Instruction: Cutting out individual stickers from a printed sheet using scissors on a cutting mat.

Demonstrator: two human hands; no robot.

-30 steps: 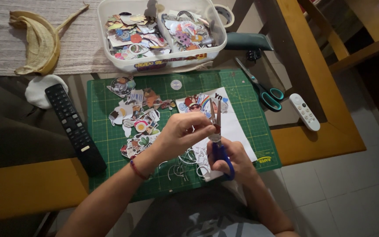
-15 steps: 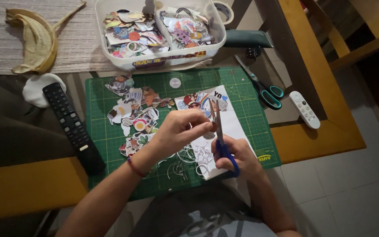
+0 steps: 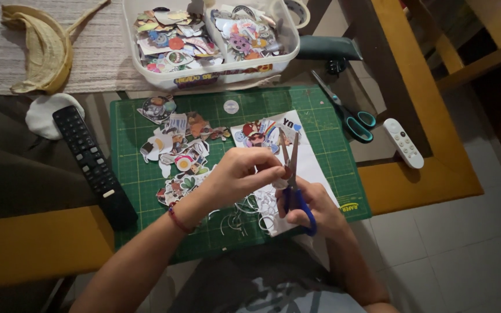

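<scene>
My right hand [image 3: 314, 208] grips blue-handled scissors [image 3: 292, 174], blades pointing away from me over a white sticker sheet [image 3: 273, 136]. My left hand [image 3: 242, 174] pinches a small paper piece right at the blades; the piece itself is mostly hidden by my fingers. Both hands hover over a green cutting mat [image 3: 320, 116]. Several cut-out stickers [image 3: 178, 153] lie in a heap on the mat to the left of my hands. Thin curled paper trimmings [image 3: 239, 217] lie under my wrists.
A clear two-part plastic box [image 3: 210, 37] full of cut-outs stands behind the mat. Teal-handled scissors [image 3: 349, 113] and a white remote [image 3: 403, 143] lie to the right, a black remote [image 3: 91, 162] to the left. A straw hat [image 3: 39, 49] lies far left.
My hands and the blue scissors have stayed over the sheet, with only small shifts of the blades and the pinched piece. The view has dipped slightly.
</scene>
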